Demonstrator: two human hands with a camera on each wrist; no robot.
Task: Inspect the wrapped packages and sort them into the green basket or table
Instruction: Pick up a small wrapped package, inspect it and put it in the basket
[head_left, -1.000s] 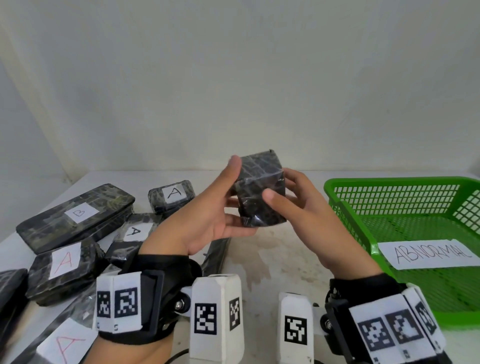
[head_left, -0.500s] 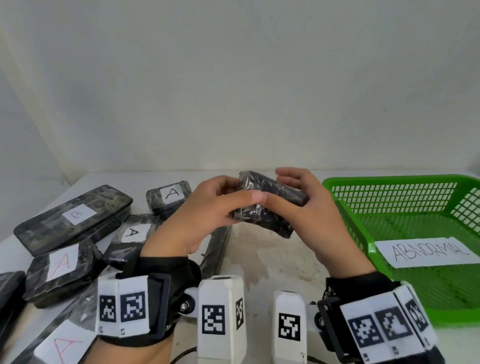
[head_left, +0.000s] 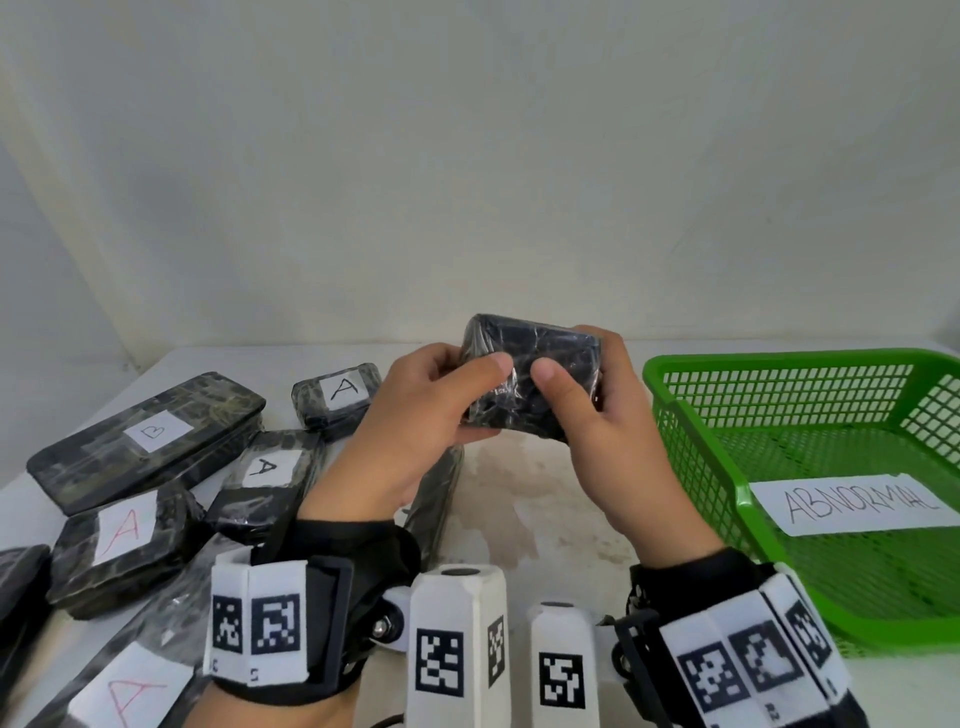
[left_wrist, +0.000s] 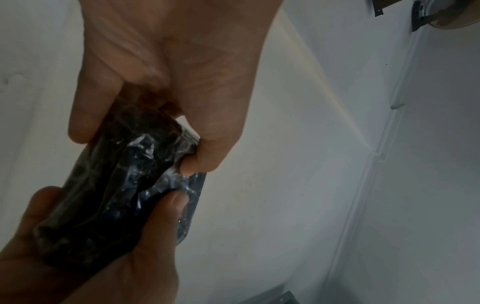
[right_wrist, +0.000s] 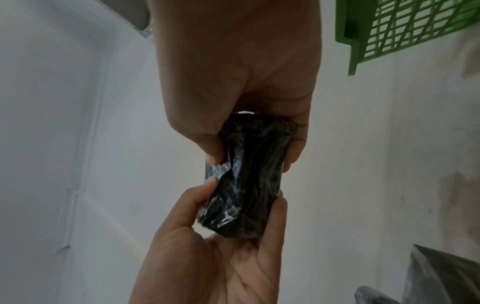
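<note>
Since half second ago: small black film-wrapped package (head_left: 535, 382) turned from edge-on tilt to broad face toward head camera, raised slightly. Long axis now runs left-right, right end tipped a little down; package in air above white bench (head_left: 524, 519), left of green mesh plastic basket (head_left: 691, 415). Left hand (head_left: 415, 431) and right hand (head_left: 608, 431) grip opposite ends, fingers curled behind, thumbs pressed on front face. No label visible on shown face; rear face hidden. Wrist views dim, wrap detail hard to read.
</note>
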